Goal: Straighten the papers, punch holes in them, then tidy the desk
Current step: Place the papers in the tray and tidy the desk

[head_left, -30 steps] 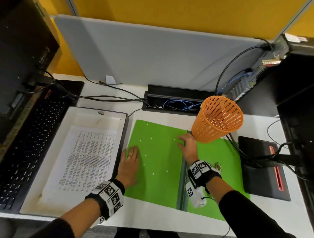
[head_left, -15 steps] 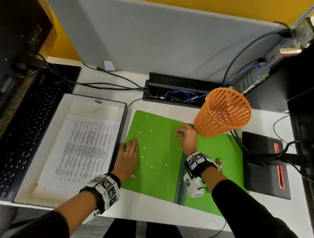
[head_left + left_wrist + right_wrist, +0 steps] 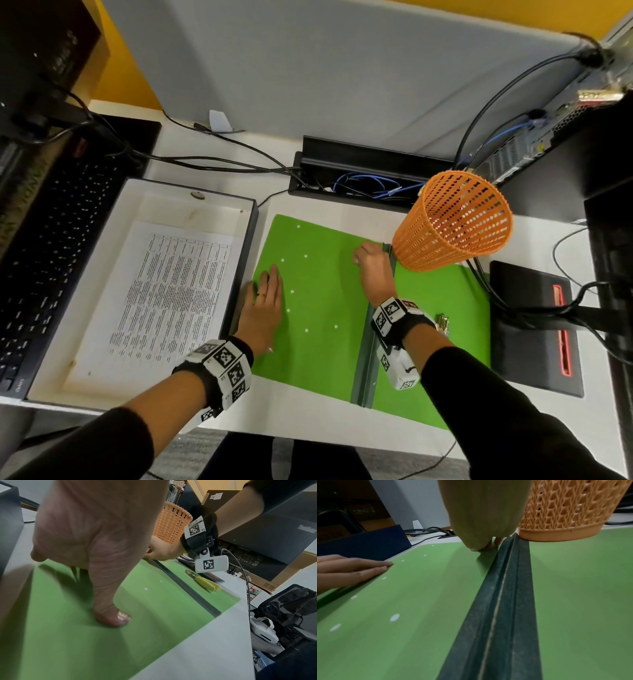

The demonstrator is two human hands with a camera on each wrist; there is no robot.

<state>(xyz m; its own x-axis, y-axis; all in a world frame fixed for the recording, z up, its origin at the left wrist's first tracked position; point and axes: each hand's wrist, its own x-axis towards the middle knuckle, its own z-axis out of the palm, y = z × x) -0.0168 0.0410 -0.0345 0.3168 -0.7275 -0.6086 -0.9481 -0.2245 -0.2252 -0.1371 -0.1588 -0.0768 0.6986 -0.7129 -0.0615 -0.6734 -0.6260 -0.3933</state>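
An open green folder with a dark spine lies on the desk, several white paper dots scattered on its left half. My left hand lies flat on the folder's left edge, fingers straight. My right hand sits at the far end of the spine, fingers bent, their tips on the folder there and seemingly pinching it. A printed paper stack lies in a white box at the left. A yellow-handled punch lies on the folder's right half.
An orange mesh basket stands on the folder's far right corner, touching the spine's end. Behind are a cable tray and a grey partition. A keyboard is at the left, a black pad and cables at the right.
The head view has tilted and drawn nearer. Both hands keep their places on the folder.
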